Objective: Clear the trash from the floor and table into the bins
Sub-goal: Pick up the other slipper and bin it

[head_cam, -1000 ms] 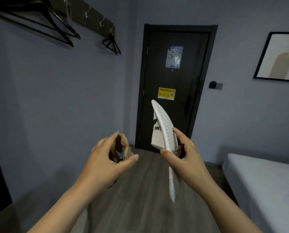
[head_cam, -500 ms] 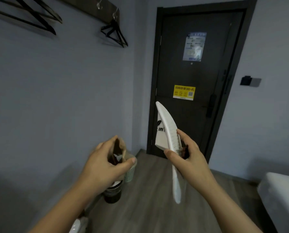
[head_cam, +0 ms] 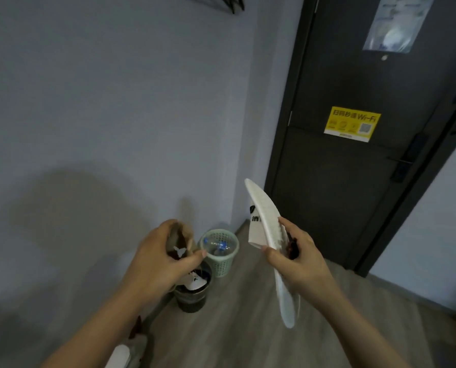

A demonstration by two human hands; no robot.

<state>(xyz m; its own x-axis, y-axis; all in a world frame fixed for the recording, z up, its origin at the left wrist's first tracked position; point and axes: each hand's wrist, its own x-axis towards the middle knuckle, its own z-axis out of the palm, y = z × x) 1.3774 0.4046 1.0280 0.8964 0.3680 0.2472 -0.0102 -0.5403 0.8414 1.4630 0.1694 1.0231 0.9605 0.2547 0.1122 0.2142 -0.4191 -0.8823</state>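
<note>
1. Both of our hands are loaded, and nothing they carry has reached a bin yet.
2. Our left hand (head_cam: 157,258) has fingers and thumb curled round a crumpled brown paper bag (head_cam: 181,235). It is held in the air just above the bins.
3. Our right hand (head_cam: 299,261) pinches a long white curved flat piece of textured material (head_cam: 265,216) between thumb and fingers. We cannot tell whether this is a thin slipper or a tray seen edge-on.
4. A white paper piece with black print (head_cam: 256,229) is tucked behind it, and something dark sits against the palm, too hidden to name.
5. The pale green plastic mesh bin (head_cam: 221,264) stands on the grey wooden floor (head_cam: 248,328) in the corner, at 1 o'clock from the left hand. It already holds a clear plastic bottle with a blue cap (head_cam: 217,245).
6. The round dark bin (head_cam: 191,298) stands touching or just beside it, at 7 o'clock from the green one. White paper (head_cam: 196,281) lies inside, so some trash is already binned.
7. We judge the left hand's bag is the nearest to being dropped. The right hand's bundle, at 3 o'clock from the bins, has further to travel.
8. No desk is in view, so we cannot say what trash remains there.
9. A white object (head_cam: 120,357) lies low at 7 o'clock, too blurred to tell whether it is trash.
</note>
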